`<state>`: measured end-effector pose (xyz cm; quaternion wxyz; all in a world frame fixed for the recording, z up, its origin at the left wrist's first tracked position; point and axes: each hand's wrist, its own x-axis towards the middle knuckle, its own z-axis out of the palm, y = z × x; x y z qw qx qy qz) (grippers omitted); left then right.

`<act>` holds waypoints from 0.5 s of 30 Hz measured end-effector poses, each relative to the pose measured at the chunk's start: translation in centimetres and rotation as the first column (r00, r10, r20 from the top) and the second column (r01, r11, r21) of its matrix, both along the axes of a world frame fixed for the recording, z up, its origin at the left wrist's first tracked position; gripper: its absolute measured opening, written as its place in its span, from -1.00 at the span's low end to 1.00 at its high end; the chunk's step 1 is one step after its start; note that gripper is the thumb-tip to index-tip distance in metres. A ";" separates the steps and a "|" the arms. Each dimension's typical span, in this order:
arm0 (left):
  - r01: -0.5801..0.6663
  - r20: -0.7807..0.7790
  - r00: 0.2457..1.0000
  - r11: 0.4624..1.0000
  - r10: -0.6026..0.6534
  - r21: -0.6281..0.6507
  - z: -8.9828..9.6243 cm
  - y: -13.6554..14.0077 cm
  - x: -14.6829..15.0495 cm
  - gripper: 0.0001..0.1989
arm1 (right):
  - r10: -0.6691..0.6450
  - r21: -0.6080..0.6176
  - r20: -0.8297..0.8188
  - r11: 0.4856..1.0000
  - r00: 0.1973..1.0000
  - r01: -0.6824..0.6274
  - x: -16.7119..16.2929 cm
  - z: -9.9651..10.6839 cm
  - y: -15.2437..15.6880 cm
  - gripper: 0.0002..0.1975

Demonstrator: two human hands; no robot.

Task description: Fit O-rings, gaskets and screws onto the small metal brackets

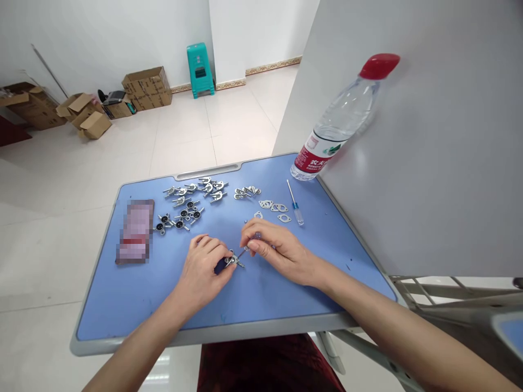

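My left hand [205, 268] is closed around a small metal fitting [234, 260], holding it low over the front middle of the blue table [281, 296]. Much of the fitting is hidden by my fingers. In my right hand [281, 251] is a screwdriver with a clear purplish handle [257, 236], pinched between thumb and fingers. Its shaft slants down left, with the tip at the fitting. Beyond my left hand lie several fittings with black round centres [184, 213]. Flat metal gaskets with holes [279, 208] lie beyond my right hand.
Several U-shaped metal brackets [208, 188] and small round-ended metal pieces [247, 192] lie farther back. A blue-handled screwdriver [297, 212] rests on the right, below a water bottle [337, 125] by the grey panel [441, 163]. A blurred pinkish rectangular object [137, 231] lies left.
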<state>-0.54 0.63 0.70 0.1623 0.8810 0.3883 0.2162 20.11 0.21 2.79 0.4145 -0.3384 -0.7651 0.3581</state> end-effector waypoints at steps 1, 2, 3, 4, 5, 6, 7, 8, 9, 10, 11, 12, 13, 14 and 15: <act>-0.002 0.001 1.000 1.000 0.002 0.000 0.0 0.0 0.0 -0.94 | 0.006 0.004 0.005 1.000 1.000 -0.006 0.0 0.0 0.0 -0.77; -0.002 0.002 1.000 1.000 0.002 -0.001 -0.1 0.0 0.0 -0.94 | 0.009 0.007 0.010 1.000 1.000 -0.009 0.0 -0.1 0.0 -0.77; -0.003 0.003 1.000 1.000 0.003 -0.003 -0.1 0.0 0.0 -0.94 | 0.013 0.010 0.017 1.000 1.000 -0.014 -0.1 -0.1 0.0 -0.78; -0.004 0.005 1.000 1.000 0.004 -0.003 -0.1 0.0 0.0 -0.93 | 0.018 0.014 0.023 1.000 1.000 -0.018 -0.1 -0.1 0.0 -0.78; -0.005 0.006 1.000 1.000 0.005 -0.004 -0.1 -0.1 0.0 -0.93 | 0.023 0.016 0.027 1.000 0.999 -0.023 -0.1 -0.2 0.0 -0.78; -0.004 0.005 1.000 1.000 0.004 -0.004 -0.1 -0.1 0.0 -0.93 | 0.027 0.016 0.032 0.999 0.999 -0.028 -0.1 -0.2 0.0 -0.79; -0.003 0.004 1.000 1.000 0.003 -0.003 0.0 -0.1 0.0 -0.93 | 0.030 0.016 0.037 0.999 0.999 -0.031 -0.2 -0.2 -0.1 -0.79; -0.004 0.001 1.000 1.000 0.004 -0.002 0.0 -0.1 0.0 -0.93 | 0.033 0.018 0.042 0.999 0.999 -0.034 -0.2 -0.2 -0.1 -0.80; -0.005 -0.003 1.000 1.000 0.005 -0.002 0.0 -0.1 0.0 -0.93 | 0.034 0.022 0.045 0.999 0.998 -0.035 -0.2 -0.3 -0.1 -0.80; -0.007 -0.007 1.000 1.000 0.007 -0.003 0.0 -0.1 0.0 -0.94 | 0.031 0.030 0.047 0.999 0.998 -0.032 -0.2 -0.3 -0.1 -0.80; -0.009 -0.008 1.000 1.000 0.009 -0.004 0.0 -0.1 0.1 -0.94 | 0.025 0.040 0.046 0.999 0.999 -0.027 -0.2 -0.3 -0.1 -0.80; -0.012 -0.007 1.000 1.000 0.012 -0.006 -0.1 -0.1 0.1 -0.94 | 0.017 0.052 0.044 0.998 0.999 -0.019 -0.1 -0.2 -0.1 -0.80; -0.013 -0.005 1.000 1.000 0.013 -0.009 -0.1 -0.1 0.1 -0.94 | 0.009 0.066 0.040 0.998 0.999 -0.011 -0.1 -0.2 -0.2 -0.80; -0.013 -0.002 1.000 1.000 0.013 -0.012 -0.1 -0.1 0.0 -0.94 | 0.002 0.077 0.038 0.997 0.999 -0.005 -0.1 -0.2 -0.2 -0.80; -0.012 0.002 1.000 1.000 0.013 -0.015 -0.1 -0.1 0.0 -0.94 | 0.001 0.083 0.039 0.997 0.999 -0.004 -0.1 -0.1 -0.2 -0.80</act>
